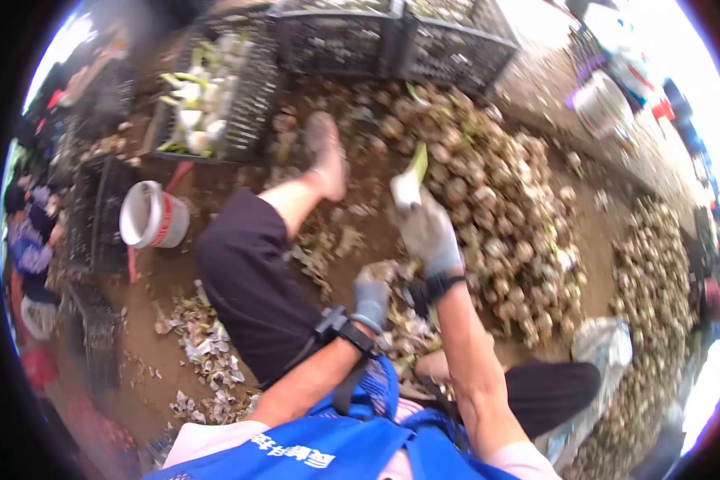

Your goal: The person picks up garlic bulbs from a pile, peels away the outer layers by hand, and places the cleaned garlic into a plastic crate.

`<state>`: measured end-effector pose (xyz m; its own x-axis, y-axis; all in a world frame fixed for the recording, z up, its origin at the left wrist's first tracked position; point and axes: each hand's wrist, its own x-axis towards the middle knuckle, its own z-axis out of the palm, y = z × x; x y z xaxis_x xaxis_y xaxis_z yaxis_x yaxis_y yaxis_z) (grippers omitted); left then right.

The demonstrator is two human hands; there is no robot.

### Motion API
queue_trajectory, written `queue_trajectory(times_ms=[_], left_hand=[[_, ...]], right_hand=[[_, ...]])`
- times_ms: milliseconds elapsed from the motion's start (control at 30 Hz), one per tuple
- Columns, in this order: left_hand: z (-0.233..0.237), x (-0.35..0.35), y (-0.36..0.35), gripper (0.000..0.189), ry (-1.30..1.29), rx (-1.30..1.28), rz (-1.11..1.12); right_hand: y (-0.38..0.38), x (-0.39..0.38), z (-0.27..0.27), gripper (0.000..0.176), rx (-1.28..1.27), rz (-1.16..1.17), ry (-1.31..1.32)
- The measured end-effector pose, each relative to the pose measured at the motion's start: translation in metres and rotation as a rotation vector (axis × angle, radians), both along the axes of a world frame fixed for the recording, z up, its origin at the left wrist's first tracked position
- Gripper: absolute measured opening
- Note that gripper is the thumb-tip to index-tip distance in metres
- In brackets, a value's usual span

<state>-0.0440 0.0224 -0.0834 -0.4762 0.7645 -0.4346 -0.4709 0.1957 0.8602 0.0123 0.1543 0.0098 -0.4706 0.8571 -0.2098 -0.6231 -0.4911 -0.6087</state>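
Note:
My right hand [426, 230], in a pale work glove, is closed around a white garlic bulb with a green stem [408, 188]. The stem points up and away from me, beside the heap of garlic bulbs [488, 200]. Lower and further left, my gloved left hand [374, 290] is held in front of my lap with its fingers curled in. Whatever it may grip is blurred and hidden. Dry peelings [412, 332] lie on the ground just below both hands.
A black crate [252, 112] at the upper left holds white bulbs with green stems. More black crates [336, 44] stand at the back. A white bucket [142, 216] sits left of my leg. Another garlic pile [652, 280] and a plastic sack [604, 344] lie to the right.

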Motion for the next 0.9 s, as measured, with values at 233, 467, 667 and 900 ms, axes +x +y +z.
queue_trajectory(times_ms=[233,467,667,900], left_hand=[[0.061,-0.003,0.004,0.010,-0.202,-0.197,-0.276],[0.072,0.012,0.004,0.026,-0.232,-0.309,-0.314],[0.054,0.029,-0.002,0.026,-0.241,-0.372,-0.443],[0.045,0.029,-0.004,0.038,-0.649,-0.168,-0.462]], right_hand=[[-0.001,-0.001,0.050,0.015,0.714,-0.348,-1.038],[-0.046,0.176,-0.061,0.031,0.023,-0.531,-1.836],[0.016,0.186,-0.077,0.049,0.124,-0.136,-1.987],[-0.029,0.153,-0.020,0.023,0.319,-0.369,-1.611]])
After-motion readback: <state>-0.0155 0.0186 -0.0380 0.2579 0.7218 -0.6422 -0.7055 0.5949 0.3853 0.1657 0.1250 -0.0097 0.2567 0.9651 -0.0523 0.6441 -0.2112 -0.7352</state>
